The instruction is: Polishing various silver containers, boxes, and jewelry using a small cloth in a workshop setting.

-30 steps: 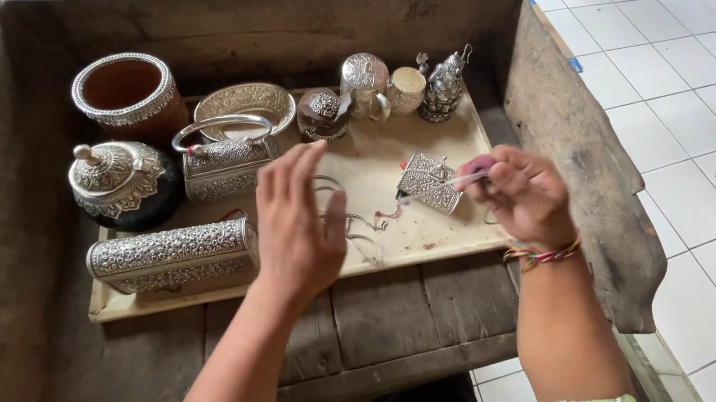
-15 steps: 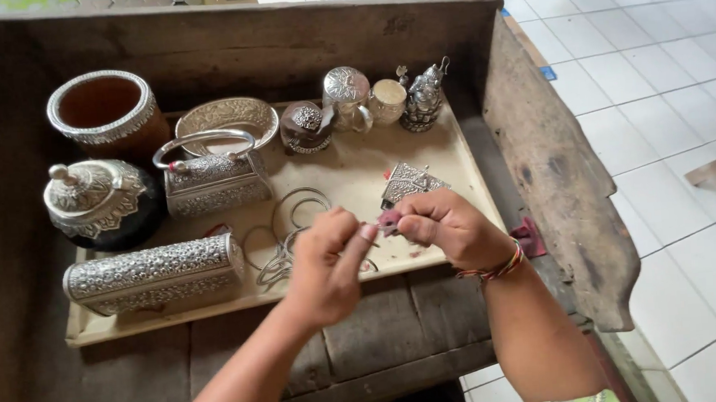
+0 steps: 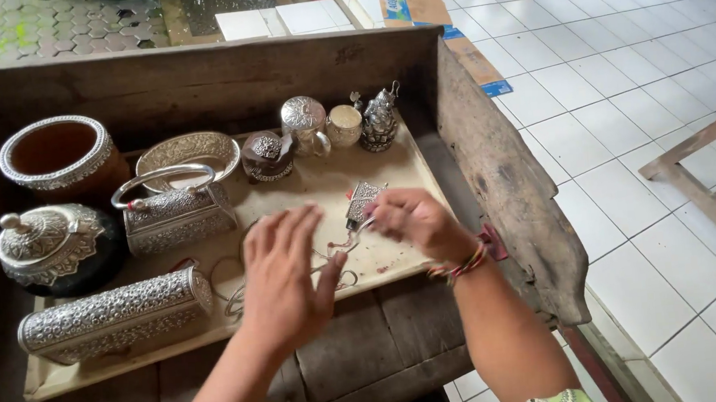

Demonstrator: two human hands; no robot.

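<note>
The right hand [image 3: 414,220] is pinched shut around a thin silver wire hook [image 3: 352,233] — its fingertips [image 3: 380,216] close on the end from which the small embossed silver pendant [image 3: 364,200] hangs, low over the pale board [image 3: 389,169]. The left hand [image 3: 284,277] hovers released, fingers spread and holding nothing, just above the loose silver bangles [image 3: 249,271] that lie near the board's front edge.

To do this step well, I judge the right grip should stay light but steady: the wire looks fine enough to bend under a hard squeeze, and the pendant will swing if the wrist jerks. The open hand would best come in from below and to the side, steadying the pendant by its flat face rather than by the wire. It should also keep clear of the bangles, which could catch on a finger and drag.

The embossed silver cylinder box [image 3: 114,314] lies well to the left, and the handled silver casket [image 3: 176,212] stands behind the left hand. Both are apart from the work, so a low, short movement over the bare middle of the board seems safest. The wooden bench [image 3: 368,343] carries it all.
</note>
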